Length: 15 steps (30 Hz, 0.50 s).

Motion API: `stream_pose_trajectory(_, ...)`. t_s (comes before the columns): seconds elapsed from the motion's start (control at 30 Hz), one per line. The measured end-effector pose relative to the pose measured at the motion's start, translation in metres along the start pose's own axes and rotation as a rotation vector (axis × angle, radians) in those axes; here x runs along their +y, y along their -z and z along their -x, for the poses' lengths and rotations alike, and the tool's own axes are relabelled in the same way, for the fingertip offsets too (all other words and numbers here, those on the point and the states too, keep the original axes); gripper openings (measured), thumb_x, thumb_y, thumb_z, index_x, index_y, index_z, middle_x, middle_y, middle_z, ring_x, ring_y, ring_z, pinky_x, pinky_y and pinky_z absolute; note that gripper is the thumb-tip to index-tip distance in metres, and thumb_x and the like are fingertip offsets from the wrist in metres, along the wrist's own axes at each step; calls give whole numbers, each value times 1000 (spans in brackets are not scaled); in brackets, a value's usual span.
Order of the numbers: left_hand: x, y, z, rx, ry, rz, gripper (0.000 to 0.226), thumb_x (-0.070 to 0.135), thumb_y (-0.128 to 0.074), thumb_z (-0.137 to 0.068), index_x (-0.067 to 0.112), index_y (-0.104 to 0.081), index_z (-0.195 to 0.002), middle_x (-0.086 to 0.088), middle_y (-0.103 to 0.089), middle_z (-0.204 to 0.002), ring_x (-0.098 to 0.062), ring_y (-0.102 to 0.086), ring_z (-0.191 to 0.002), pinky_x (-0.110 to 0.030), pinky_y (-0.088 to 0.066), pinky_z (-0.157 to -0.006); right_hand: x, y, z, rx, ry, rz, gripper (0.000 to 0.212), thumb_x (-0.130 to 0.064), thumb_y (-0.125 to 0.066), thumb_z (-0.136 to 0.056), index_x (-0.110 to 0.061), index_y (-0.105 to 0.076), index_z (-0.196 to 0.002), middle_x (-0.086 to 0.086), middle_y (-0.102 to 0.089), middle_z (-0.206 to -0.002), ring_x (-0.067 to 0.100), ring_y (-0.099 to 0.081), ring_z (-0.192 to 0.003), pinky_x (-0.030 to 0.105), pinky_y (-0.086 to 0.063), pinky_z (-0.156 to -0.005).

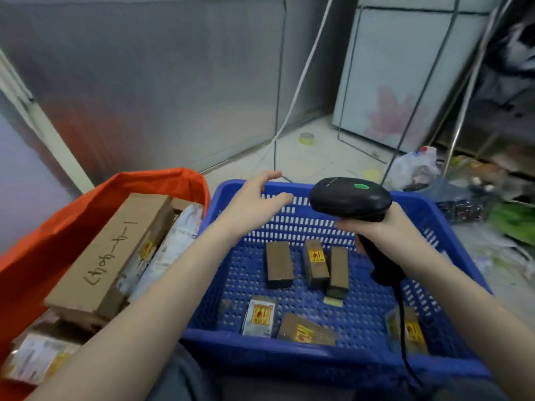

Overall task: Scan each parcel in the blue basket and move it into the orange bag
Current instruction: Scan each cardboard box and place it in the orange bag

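The left hand reaches forward over the far left rim of the blue basket, palm down, fingers spread loosely and holding nothing, its forearm crossing the gap beside the orange bag. That bag sits at the left, open, with a long cardboard box and white-wrapped parcels lying in it. In the basket, three brown parcels stand close together near the middle, and flatter ones with yellow labels lie along the near wall. The right hand grips the handle of a black scanner above the basket, its cable trailing down over the near rim.
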State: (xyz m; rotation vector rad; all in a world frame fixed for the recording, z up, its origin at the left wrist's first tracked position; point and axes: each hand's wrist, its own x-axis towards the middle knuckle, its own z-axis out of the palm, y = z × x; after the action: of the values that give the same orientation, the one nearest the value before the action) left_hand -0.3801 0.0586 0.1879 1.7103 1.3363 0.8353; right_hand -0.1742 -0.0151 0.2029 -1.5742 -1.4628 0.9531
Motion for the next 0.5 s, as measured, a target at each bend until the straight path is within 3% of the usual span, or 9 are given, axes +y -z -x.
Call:
stream_pose_trajectory(0.3,-34,-122,-29,-245,138,-104,58,34,-61,-91,22,-38,-143,2,-36,-150,-17,-37,-135,-29,-32,-102,94,52,-4,203,-162,-72,29,-16,-70,-82,-9,-58,-56,10,-54,-47,14,-51,-41,27,-44,-56)
stream_pose_trajectory(0.43,-74,-173,-43,-322,225,-115,59,32,-63,-91,20,-36,-143,1,-42,-144,-9,-43,-116,-22,-33,-87,152,52,-19,235,-267,-92,29,-15,-71,-81,-7,-59,-56,8,-54,-44,16,-51,-41,30,-43,-57)
stream_pose_trajectory(0.5,-95,-197,-50,-343,251,-137,62,31,-63,-91,19,-34,-144,0,-41,-144,-9,-43,-115,-23,-34,-87,181,52,-30,249,-318,-96,31,-13,-71,-81,-8,-57,-54,8,-53,-42,17,-50,-39,29,-43,-55)
